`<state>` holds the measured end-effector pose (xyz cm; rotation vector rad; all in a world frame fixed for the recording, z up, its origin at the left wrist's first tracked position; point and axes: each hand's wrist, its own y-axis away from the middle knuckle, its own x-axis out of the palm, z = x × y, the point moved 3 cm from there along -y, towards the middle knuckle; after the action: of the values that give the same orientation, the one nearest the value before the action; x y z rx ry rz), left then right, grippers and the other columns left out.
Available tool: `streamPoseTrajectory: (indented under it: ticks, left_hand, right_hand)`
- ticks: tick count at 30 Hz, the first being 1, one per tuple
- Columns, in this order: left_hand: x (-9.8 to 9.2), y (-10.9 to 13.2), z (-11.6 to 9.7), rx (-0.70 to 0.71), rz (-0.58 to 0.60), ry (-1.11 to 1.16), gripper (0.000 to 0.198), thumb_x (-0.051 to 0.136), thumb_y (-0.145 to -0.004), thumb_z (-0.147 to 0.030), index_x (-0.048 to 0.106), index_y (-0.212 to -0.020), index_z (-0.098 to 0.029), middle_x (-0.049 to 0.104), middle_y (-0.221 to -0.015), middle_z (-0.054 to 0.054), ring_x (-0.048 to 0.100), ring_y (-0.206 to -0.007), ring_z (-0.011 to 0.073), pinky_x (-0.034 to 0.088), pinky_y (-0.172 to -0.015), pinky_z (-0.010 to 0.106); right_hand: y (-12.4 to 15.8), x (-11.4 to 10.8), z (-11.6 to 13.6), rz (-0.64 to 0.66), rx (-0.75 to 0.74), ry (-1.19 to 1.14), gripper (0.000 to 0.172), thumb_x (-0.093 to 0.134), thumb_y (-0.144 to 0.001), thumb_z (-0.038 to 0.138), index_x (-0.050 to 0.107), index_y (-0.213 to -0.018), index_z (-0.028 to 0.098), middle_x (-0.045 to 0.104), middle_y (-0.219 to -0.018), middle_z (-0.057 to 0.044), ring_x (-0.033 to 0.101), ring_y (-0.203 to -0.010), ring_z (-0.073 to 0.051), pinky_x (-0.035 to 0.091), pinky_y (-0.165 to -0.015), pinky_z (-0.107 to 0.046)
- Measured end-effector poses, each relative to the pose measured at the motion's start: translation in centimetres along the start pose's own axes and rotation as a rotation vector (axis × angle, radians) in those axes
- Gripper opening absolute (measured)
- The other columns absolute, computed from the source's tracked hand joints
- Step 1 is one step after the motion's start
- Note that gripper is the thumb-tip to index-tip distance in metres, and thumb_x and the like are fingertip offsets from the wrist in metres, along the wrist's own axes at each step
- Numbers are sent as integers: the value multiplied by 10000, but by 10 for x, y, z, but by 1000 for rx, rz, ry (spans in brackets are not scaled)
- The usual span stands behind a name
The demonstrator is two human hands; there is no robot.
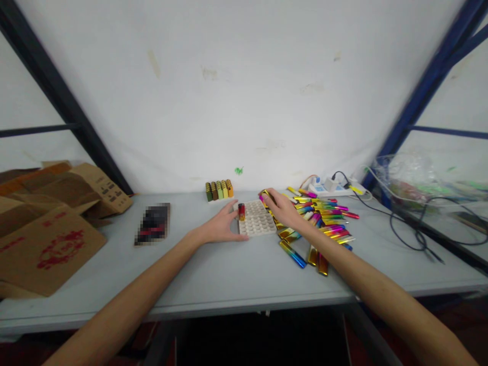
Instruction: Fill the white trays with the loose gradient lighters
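A white tray (257,234) with rows of round holes lies in the middle of the table. One red and gold lighter (241,212) stands upright at its left side. My left hand (219,226) spans the tray's left edge, thumb at the front corner and fingers at the back corner. Over the tray's back right corner, my right hand (281,207) has its fingers closed around a shiny gold and purple lighter (266,195). Beside and partly beneath my right forearm spreads a pile of shiny multicoloured lighters (331,214).
Behind the tray stands a block of upright green, yellow and orange lighters (219,190). A pixelated dark flat object (153,223) and open cardboard boxes (53,239) occupy the left. On the right are a power strip (335,188), black cables (417,234) and plastic bags (409,175).
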<state>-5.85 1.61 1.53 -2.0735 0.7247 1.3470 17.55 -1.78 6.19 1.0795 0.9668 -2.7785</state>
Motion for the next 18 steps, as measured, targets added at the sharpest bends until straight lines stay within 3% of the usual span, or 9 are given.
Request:
streamPoseTrajectory:
  ticks: [4, 9, 11, 15, 18]
  left_hand:
    - [-4, -1, -4, 50, -77, -41, 980, 738, -700, -769, 551, -1428, -140, 350, -1608, 179, 306, -1515, 370, 239, -1284, 428]
    - [-7, -4, -8, 68, -42, -23, 942, 734, -731, -736, 531, -1464, -180, 512, -1513, 141, 477, -1401, 350, 317, -1243, 418]
    - [-5, -5, -6, 57, -26, -43, 1013, 714, -730, -761, 466, -1515, -172, 452, -1576, 152, 415, -1457, 358, 276, -1259, 431]
    - [2, -7, 4, 7, 22, -111, 1198, 635, -726, -845, 265, -1606, -121, 189, -1697, 208, 139, -1575, 390, 151, -1283, 499]
    - [6, -8, 11, -2, 20, -131, 1256, 614, -725, -866, 197, -1616, -85, 72, -1705, 247, 61, -1584, 397, 134, -1283, 512]
  right_hand:
    - [0, 1, 0, -13, -12, 12, 292, 413, -1065, 426, 579, -990, 198, 675, -946, -50, 615, -870, -180, 439, -799, -283]
    - [0, 1, -6, -13, -13, 54, 263, 426, -1062, 390, 585, -999, 190, 671, -931, -50, 621, -879, -192, 426, -806, -293]
    - [0, 1, -5, -7, -16, 67, 265, 423, -1062, 389, 582, -989, 189, 664, -918, -48, 617, -864, -191, 423, -797, -291]
    - [1, 1, -3, 11, -21, 87, 266, 425, -1060, 386, 586, -995, 183, 665, -933, -53, 616, -859, -190, 416, -796, -289]
    - [2, 2, -2, 11, -12, 84, 271, 428, -1056, 391, 591, -1003, 181, 669, -944, -55, 612, -861, -190, 413, -796, -289]
